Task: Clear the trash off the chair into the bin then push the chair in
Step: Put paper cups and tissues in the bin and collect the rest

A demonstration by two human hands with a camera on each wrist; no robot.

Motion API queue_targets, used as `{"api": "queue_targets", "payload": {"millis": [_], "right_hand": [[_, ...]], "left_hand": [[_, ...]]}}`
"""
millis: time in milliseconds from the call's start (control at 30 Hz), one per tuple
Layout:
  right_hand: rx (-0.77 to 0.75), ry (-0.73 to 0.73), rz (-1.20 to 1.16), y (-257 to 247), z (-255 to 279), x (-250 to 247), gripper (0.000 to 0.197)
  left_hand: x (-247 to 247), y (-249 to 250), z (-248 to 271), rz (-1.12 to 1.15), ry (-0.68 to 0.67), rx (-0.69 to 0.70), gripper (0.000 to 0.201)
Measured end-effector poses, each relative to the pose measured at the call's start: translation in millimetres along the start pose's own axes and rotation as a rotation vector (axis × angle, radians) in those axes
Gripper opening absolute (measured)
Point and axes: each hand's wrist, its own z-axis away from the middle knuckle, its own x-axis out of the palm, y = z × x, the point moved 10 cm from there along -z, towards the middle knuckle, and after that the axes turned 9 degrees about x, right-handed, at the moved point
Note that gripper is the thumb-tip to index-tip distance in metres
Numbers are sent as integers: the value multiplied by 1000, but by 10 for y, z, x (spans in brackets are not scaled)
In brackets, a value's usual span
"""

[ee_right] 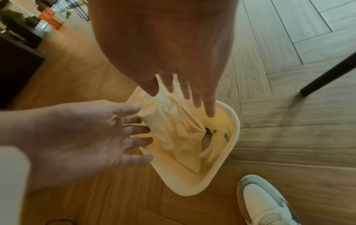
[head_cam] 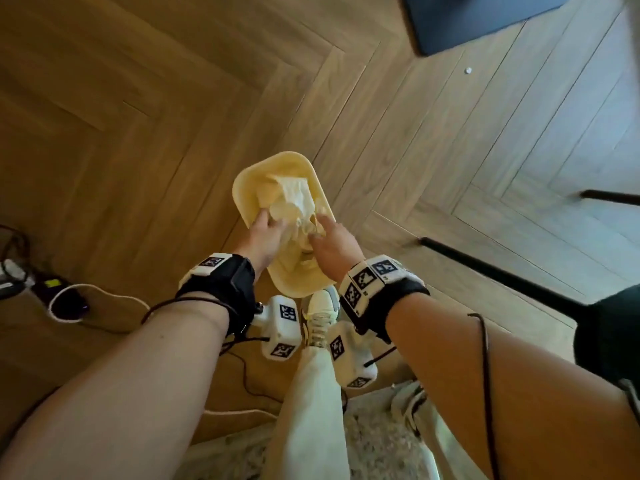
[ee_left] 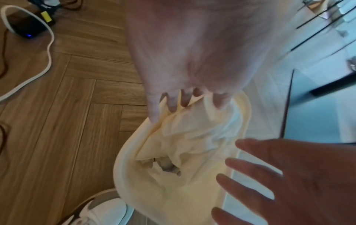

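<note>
Herringbone wood floor (head_cam: 145, 109) fills most of the view, biggest thing here. One dark slab (head_cam: 478, 19) is cut off at the far right top edge, can't tell what it is. Two thin black legs (head_cam: 491, 268) run along the right, tops out of frame; whether they belong to the chair I can't tell. One cream bin (head_cam: 242, 188) stands on the floor in the middle, just beyond my one visible white shoe (head_cam: 320, 313); its near rim is hidden under my hands in the head view. Inside the bin is crumpled pale paper trash (head_cam: 294, 199), looks like one big wad plus smaller bits, count unclear; something brownish deeper down (ee_right: 207, 137) is too hidden to name. My left hand (head_cam: 258, 239) is at the bin's left rim, fingers (ee_left: 173, 103) straight and slightly spread, tips touching the paper. My right hand (head_cam: 332, 245) is at the right side over the bin, fingers (ee_right: 210, 109) straight and fanned apart, tips at or on the paper, gripping nothing; real contact is hard to judge, blurry. Two wrist cameras, one per arm. On the left floor: one white cable (ee_left: 48, 50) looping past one black box (ee_left: 27, 29) with a blue light.
</note>
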Motion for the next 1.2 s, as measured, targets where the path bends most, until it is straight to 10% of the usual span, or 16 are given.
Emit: {"api": "queue_targets", "payload": {"millis": [267,667,833,933,1200], "right_hand": [[52,42,-59,193,873,-834,28],[43,278,-301,1799,2220,-3494,23],[201,459,-506,3563,2652,-4308,19],[280,522,-512,4335,2817,-4478,13],[219,662,-324,4516,2494,-4664,49]], "left_hand": [[80,749,807,-229,-4,129,17],[3061,2987,2433,-590,-438,676,12],[4905,3063,2938,-1167,-669,974,42],[5554,3118,2957,-1180,-591,969,50],[5977,3002,2821,-1256,-473,1034,13]]}}
